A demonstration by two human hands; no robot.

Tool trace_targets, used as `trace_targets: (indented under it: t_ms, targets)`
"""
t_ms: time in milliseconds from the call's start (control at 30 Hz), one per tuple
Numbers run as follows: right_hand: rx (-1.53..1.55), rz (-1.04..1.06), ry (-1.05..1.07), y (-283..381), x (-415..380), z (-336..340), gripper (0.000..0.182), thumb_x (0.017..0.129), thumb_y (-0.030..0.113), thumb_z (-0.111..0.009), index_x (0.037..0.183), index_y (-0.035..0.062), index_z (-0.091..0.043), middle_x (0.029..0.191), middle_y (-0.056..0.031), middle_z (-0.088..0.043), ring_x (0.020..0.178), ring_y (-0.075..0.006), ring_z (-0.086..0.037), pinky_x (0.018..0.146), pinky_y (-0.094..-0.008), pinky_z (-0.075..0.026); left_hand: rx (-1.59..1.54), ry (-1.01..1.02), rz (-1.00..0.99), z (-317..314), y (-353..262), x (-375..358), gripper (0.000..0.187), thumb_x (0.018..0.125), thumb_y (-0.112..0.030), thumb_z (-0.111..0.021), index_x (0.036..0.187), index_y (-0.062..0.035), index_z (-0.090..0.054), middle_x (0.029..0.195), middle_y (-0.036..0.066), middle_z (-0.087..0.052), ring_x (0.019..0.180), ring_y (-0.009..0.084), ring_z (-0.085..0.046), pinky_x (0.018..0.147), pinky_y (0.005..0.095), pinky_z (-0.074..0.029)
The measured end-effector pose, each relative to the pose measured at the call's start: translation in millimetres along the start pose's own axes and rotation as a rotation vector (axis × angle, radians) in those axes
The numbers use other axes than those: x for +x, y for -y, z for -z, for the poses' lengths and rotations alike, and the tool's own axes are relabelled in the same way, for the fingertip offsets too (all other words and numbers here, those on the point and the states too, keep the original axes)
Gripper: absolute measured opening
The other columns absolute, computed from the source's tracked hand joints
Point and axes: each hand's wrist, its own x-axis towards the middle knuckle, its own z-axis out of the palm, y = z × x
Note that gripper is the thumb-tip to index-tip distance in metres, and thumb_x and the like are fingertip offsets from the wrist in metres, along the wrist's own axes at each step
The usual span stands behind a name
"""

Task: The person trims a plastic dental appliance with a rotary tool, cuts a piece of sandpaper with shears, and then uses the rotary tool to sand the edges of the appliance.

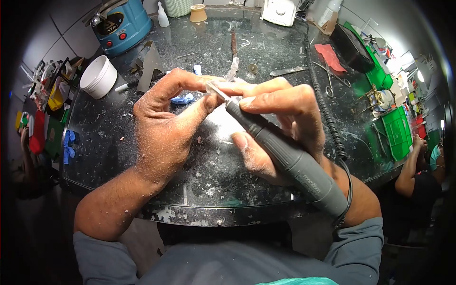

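My right hand [289, 111] is wrapped round a dark grey rotary handpiece [294, 164], its tip pointing up and left. My left hand [164, 123], speckled with white dust, pinches a small clear plastic piece [212, 87] between thumb and index finger. The handpiece's tip meets or nearly meets this piece; the fingers partly hide the contact. Just beyond the fingertips is another clear, lumpy piece [232, 70], near a brown-handled tool [233, 43]. Pale dust [225, 124] lies on the black speckled table [204, 166] below my hands.
A coiled cord [325, 109] runs along the right. Around it are scissors [328, 78], a red sheet [330, 58] and a green tray [398, 133]. At left stand a white tub [99, 77] and a blue machine [121, 28]. Another person's arm [412, 164] shows at far right.
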Motion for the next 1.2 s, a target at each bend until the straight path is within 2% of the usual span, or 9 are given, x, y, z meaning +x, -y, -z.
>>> trace_targets:
  t_ms: [100,167,200,267,300,700,800,933,1200]
  targets:
    - [-0.034,0.006,-0.021,-0.7,0.1,-1.1,0.041,0.08,-0.003,-0.069,0.113,-0.0015,-0.045,0.106,-0.0175,-0.056,0.111,-0.0351,-0.062,0.097,-0.0457,-0.049,0.012,-0.034,-0.028,-2.0,1.5,-0.4,0.008,0.084,0.002,-0.07,0.09,-0.0035,-0.068,0.091,0.004,-0.07,0.091,0.0105,-0.064,0.084,0.0272,-0.05]
    - [0.071,-0.018,-0.136,-1.6,-1.0,-8.2,0.041,0.072,-0.005,-0.075,0.108,0.0,-0.057,0.103,-0.015,-0.063,0.101,-0.0252,-0.065,0.087,-0.0354,-0.053,0.0,-0.04,-0.03,-2.0,2.4,-0.4,0.008,0.084,0.002,-0.07,0.09,-0.0034,-0.069,0.091,0.004,-0.07,0.091,0.0102,-0.064,0.084,0.0268,-0.05]
    - [0.071,-0.017,-0.136,-1.1,-0.5,-6.2,0.041,0.072,-0.005,-0.075,0.108,0.0,-0.057,0.103,-0.015,-0.063,0.101,-0.0252,-0.065,0.087,-0.0354,-0.053,0.017,-0.047,-0.023,-1.2,3.2,-0.2,0.008,0.084,0.002,-0.07,0.09,-0.0033,-0.069,0.091,0.004,-0.07,0.091,0.0102,-0.064,0.084,0.0264,-0.049]
    - [-0.044,0.0,-0.022,0.3,0.3,-0.4,0.04,0.08,-0.003,-0.068,0.113,-0.0018,-0.045,0.107,-0.02,-0.057,0.111,-0.034,-0.062,0.099,-0.0471,-0.048,0.034,-0.055,-0.015,-0.5,2.8,-0.1,0.009,0.084,0.002,-0.07,0.09,-0.0031,-0.069,0.091,0.004,-0.07,0.091,0.0102,-0.063,0.083,0.026,-0.049]
    - [-0.055,-0.002,-0.04,0.0,-0.3,-1.0,0.041,0.08,-0.004,-0.069,0.113,-0.0024,-0.045,0.106,-0.0193,-0.057,0.111,-0.0341,-0.062,0.1,-0.0479,-0.047,0.043,-0.044,-0.032,-0.5,1.6,-0.3,0.009,0.083,0.002,-0.07,0.09,-0.003,-0.069,0.091,0.005,-0.07,0.091,0.0103,-0.063,0.084,0.0261,-0.049]
    - [-0.038,0.021,0.044,-0.1,-0.7,0.6,0.041,0.078,-0.006,-0.067,0.112,-0.0025,-0.045,0.108,-0.0207,-0.055,0.111,-0.032,-0.061,0.098,-0.0456,-0.047,0.108,-0.081,-0.093,0.0,5.7,-0.1,0.011,0.081,0.003,-0.071,0.091,-0.0031,-0.07,0.093,0.006,-0.071,0.089,0.0115,-0.061,0.083,0.0266,-0.048]
    - [-0.024,-0.045,-0.05,4.1,-1.9,-3.6,0.04,0.078,-0.006,-0.068,0.111,-0.0019,-0.046,0.109,-0.0194,-0.055,0.111,-0.0328,-0.062,0.097,-0.0447,-0.048,0.131,-0.09,-0.109,-0.6,6.5,-0.1,0.013,0.081,0.003,-0.071,0.092,-0.0037,-0.07,0.094,0.005,-0.071,0.088,0.0118,-0.06,0.082,0.0264,-0.048]
    - [-0.042,0.038,0.062,0.8,2.4,0.7,0.041,0.078,-0.006,-0.067,0.112,-0.0022,-0.045,0.107,-0.0191,-0.055,0.109,-0.0318,-0.062,0.096,-0.043,-0.049,0.171,-0.086,-0.131,0.3,5.8,0.4,0.014,0.08,0.003,-0.072,0.093,-0.0041,-0.071,0.094,0.005,-0.071,0.088,0.0118,-0.06,0.082,0.0265,-0.048]
    - [0.03,-0.002,0.0,1.5,0.1,-1.9,0.041,0.08,-0.005,-0.067,0.113,-0.0028,-0.044,0.108,-0.0195,-0.054,0.113,-0.0337,-0.06,0.094,-0.0425,-0.05,0.153,-0.093,-0.126,1.5,6.9,1.1,0.014,0.079,0.004,-0.072,0.091,-0.004,-0.07,0.096,0.006,-0.071,0.09,0.0118,-0.061,0.083,0.0262,-0.048]
